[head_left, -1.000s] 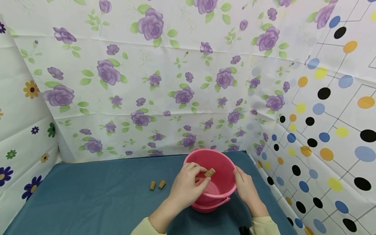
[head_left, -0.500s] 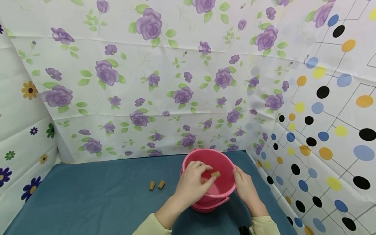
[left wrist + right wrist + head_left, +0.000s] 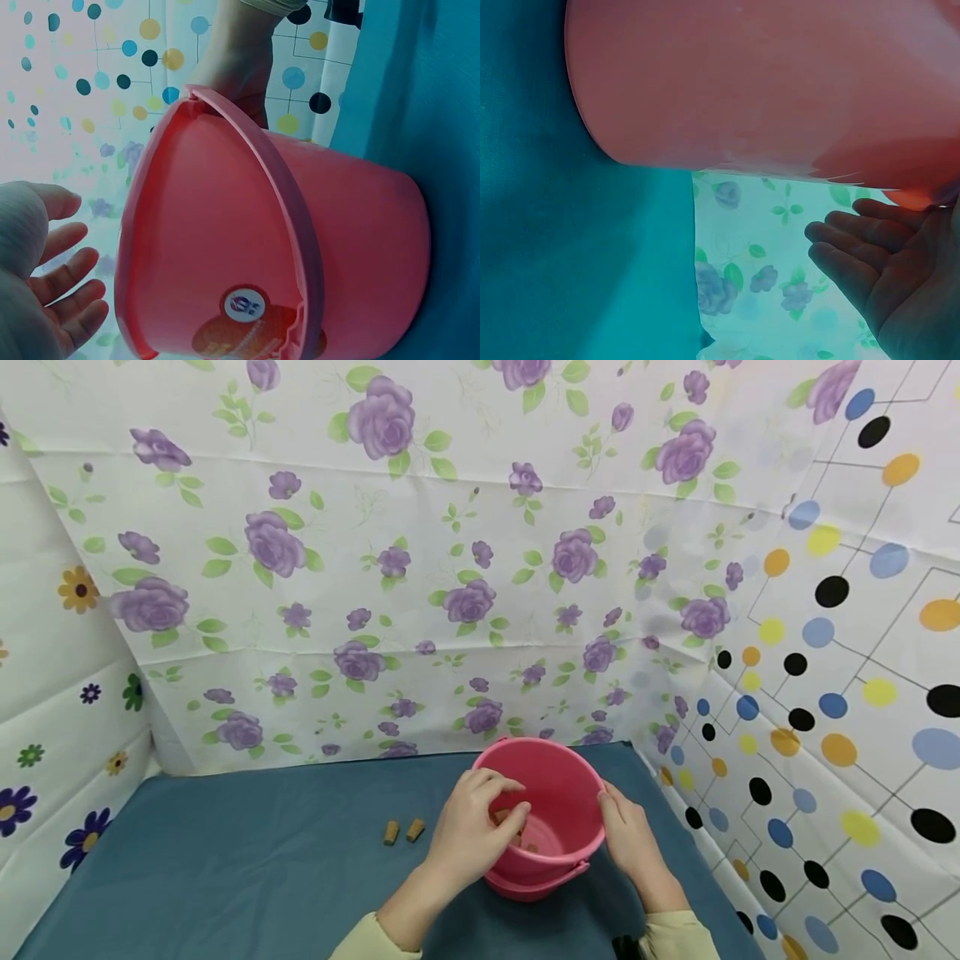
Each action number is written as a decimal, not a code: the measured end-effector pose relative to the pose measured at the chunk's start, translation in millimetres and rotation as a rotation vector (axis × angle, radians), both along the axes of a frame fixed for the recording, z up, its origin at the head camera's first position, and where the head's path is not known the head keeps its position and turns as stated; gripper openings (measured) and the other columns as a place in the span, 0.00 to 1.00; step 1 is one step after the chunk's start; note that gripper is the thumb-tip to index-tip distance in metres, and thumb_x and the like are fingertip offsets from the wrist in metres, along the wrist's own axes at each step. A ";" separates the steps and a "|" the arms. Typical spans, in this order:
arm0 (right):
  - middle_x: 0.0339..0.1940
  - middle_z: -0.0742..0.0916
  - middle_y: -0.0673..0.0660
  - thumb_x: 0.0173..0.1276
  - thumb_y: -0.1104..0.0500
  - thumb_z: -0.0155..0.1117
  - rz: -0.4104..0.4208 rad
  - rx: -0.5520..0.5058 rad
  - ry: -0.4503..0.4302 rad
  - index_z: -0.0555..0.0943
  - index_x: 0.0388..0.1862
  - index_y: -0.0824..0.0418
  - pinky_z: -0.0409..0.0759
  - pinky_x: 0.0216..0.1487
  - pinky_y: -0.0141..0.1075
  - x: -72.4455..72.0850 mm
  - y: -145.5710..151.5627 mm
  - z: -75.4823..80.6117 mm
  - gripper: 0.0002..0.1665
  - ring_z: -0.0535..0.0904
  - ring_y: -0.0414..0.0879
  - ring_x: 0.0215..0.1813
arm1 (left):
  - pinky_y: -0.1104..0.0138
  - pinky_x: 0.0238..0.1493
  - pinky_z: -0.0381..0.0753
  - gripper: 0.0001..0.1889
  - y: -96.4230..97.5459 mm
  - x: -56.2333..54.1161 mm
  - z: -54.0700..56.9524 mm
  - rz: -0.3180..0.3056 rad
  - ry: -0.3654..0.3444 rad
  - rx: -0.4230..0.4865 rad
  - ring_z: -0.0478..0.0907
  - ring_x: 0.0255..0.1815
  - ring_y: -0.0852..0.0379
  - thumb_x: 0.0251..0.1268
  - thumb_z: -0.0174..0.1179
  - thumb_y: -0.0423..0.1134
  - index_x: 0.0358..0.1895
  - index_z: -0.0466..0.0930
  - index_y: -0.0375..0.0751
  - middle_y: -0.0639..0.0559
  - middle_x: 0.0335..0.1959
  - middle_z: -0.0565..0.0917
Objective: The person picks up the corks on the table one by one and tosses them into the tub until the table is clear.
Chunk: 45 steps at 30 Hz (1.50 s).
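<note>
A pink bucket (image 3: 555,802) stands on the blue-green cloth, with its handle (image 3: 281,191) hanging down its near side. My left hand (image 3: 468,822) is over the bucket's left rim; in the left wrist view its fingers (image 3: 71,262) are relaxed and apart, holding nothing. The right hand (image 3: 630,835) holds the rim at the right, and in the right wrist view its fingers (image 3: 862,244) lie along the outside. Inside the bucket, corks (image 3: 532,848) show partly behind the left hand. Two more corks, one at the left (image 3: 392,832) and one beside it (image 3: 416,830), lie on the cloth.
Blue-green cloth (image 3: 262,860) covers the table. A flowered sheet (image 3: 420,568) hangs behind, and a dotted sheet (image 3: 840,710) closes the right side. A flower-print sheet (image 3: 60,710) is at the left. A small black object (image 3: 626,947) sits by the right sleeve.
The cork that my left hand pinched over the bucket has left its fingers. That hand has since drawn back slightly left. The right hand still holds the rim.
</note>
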State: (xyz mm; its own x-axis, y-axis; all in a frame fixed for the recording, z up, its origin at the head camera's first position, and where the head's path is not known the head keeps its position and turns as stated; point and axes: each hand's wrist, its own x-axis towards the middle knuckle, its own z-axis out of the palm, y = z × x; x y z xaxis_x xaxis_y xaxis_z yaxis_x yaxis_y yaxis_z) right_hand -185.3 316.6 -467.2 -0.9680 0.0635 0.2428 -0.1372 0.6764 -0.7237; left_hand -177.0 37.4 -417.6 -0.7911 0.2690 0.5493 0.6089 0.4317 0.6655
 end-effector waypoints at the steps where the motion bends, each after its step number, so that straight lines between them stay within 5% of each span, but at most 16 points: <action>1: 0.58 0.89 0.62 0.92 0.47 0.39 0.001 0.000 0.003 0.69 0.82 0.65 0.79 0.67 0.61 -0.2 -0.1 0.3 0.33 0.85 0.57 0.63 | 0.62 0.46 0.85 0.10 -1.3 -0.1 -0.9 0.010 0.000 -0.004 0.77 0.50 0.58 0.69 0.75 0.44 0.49 0.91 0.50 0.60 0.48 0.84; 17: 0.56 0.90 0.62 0.92 0.47 0.39 0.000 0.012 0.014 0.71 0.80 0.65 0.81 0.64 0.61 -0.2 -0.3 0.8 0.32 0.86 0.56 0.59 | 0.55 0.50 0.83 0.06 -40.7 3.8 -10.7 0.076 -0.002 0.056 0.78 0.51 0.57 0.71 0.74 0.42 0.48 0.91 0.52 0.62 0.47 0.83; 25: 0.59 0.89 0.64 0.92 0.47 0.39 0.000 0.016 0.010 0.70 0.81 0.65 0.80 0.66 0.62 -1.0 -0.3 -0.6 0.32 0.85 0.58 0.62 | 0.59 0.43 0.82 0.06 -68.9 1.6 -33.2 0.167 -0.064 0.026 0.75 0.49 0.65 0.71 0.74 0.42 0.47 0.91 0.55 0.68 0.45 0.82; 32: 0.61 0.88 0.64 0.92 0.46 0.38 -0.005 0.011 -0.004 0.69 0.82 0.64 0.79 0.67 0.62 0.1 -0.7 1.2 0.33 0.85 0.59 0.64 | 0.56 0.47 0.79 0.06 -90.9 -0.7 -49.3 0.192 -0.104 0.021 0.78 0.49 0.60 0.71 0.74 0.41 0.47 0.91 0.57 0.66 0.46 0.84; 39: 0.58 0.89 0.62 0.92 0.46 0.38 -0.004 0.015 0.002 0.70 0.82 0.65 0.79 0.67 0.62 0.1 0.2 1.6 0.33 0.85 0.57 0.63 | 0.61 0.37 0.70 0.05 -105.4 1.7 -57.3 0.226 -0.177 -0.008 0.70 0.37 0.59 0.72 0.73 0.40 0.46 0.91 0.56 0.62 0.43 0.84; 45: 0.58 0.90 0.62 0.92 0.46 0.38 0.000 0.014 -0.003 0.69 0.82 0.65 0.79 0.66 0.62 0.8 -0.1 1.4 0.33 0.85 0.57 0.62 | 0.58 0.43 0.76 0.05 -121.1 -1.6 -73.8 0.253 -0.222 -0.065 0.75 0.44 0.58 0.73 0.73 0.41 0.47 0.91 0.52 0.58 0.44 0.85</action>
